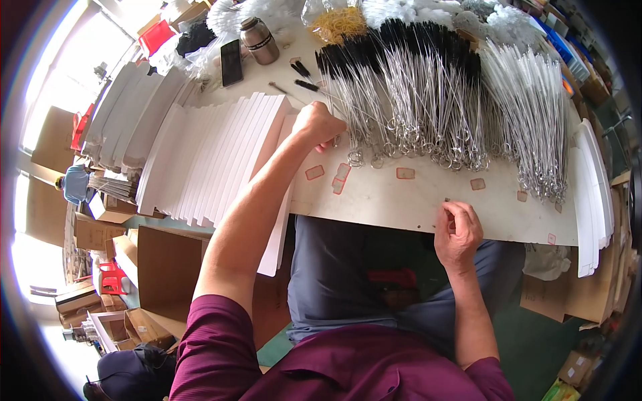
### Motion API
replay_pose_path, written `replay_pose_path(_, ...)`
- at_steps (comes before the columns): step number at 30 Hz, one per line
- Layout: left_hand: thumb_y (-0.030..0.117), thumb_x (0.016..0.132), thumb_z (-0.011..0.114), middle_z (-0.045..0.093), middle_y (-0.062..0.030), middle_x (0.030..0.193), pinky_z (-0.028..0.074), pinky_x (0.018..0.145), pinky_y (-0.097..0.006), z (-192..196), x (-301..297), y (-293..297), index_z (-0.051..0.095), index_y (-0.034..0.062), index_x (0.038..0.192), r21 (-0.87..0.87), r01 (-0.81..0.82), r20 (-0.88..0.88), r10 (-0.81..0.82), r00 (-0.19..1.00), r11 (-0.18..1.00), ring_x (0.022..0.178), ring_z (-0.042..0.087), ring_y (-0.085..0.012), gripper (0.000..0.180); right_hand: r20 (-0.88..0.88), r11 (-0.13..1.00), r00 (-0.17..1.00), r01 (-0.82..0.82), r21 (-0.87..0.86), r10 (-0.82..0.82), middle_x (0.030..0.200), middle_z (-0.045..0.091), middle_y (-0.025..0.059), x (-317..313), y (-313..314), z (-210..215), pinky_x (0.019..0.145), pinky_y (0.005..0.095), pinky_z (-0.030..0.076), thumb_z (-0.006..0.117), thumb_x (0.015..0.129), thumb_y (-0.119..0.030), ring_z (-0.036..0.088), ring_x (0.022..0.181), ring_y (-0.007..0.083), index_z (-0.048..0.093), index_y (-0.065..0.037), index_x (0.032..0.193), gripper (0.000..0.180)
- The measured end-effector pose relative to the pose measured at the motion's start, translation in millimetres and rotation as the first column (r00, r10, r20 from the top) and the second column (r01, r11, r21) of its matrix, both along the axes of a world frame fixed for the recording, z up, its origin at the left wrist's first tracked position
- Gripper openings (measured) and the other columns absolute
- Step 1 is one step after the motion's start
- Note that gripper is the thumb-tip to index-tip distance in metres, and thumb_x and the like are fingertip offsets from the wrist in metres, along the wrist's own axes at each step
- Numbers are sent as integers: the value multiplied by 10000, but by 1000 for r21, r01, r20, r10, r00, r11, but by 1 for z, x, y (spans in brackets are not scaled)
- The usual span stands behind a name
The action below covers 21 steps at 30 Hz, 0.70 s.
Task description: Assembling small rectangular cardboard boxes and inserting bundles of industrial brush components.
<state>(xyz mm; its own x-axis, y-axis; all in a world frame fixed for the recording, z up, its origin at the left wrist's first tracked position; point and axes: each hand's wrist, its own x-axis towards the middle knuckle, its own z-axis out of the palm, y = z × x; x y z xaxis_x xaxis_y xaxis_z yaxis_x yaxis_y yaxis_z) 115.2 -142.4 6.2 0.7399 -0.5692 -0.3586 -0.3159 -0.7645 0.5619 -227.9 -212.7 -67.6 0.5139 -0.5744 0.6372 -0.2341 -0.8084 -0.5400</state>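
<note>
My left hand [319,126] reaches over the white table, its fingers closed beside the left edge of a pile of black-bristled wire brushes [428,93]. What those fingers hold, if anything, is hidden. The brushes lie with their looped wire ends toward me. At the table's front edge my right hand [459,230] is raised, thumb and fingertips pinched together; anything between them is too small to make out. Beyond my left hand lie a few loose black brushes [306,85]. A bundle of white-bristled wire brushes [525,113] lies to the right of the black ones.
Folded white cartons [200,160] stand in a row on the left, under my left forearm. Farther back are a phone [231,63], a steel flask [259,41] and yellow bands [338,25]. Small red-edged labels [405,173] dot the table. White card strips [592,200] line the right edge.
</note>
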Motion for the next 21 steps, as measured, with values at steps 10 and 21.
replay_pose_path(10,83,808,636,704,-169,696,617,509,-348,-2,7,17,646,-69,704,-183,-169,-284,112,952,969,560,703,-242,184,3,1000,1000,-10,-28,10,914,693,94,0,-1,1,572,312,550,726,855,17,672,671,220,685,-25,960,120)
replay_pose_path(21,127,863,707,634,-96,719,615,660,-376,-22,11,19,632,-11,887,-281,-581,-801,147,581,764,663,692,-233,159,-18,1000,1000,1,-6,-1,923,689,96,0,0,2,600,332,555,722,855,17,675,688,235,681,-28,967,128)
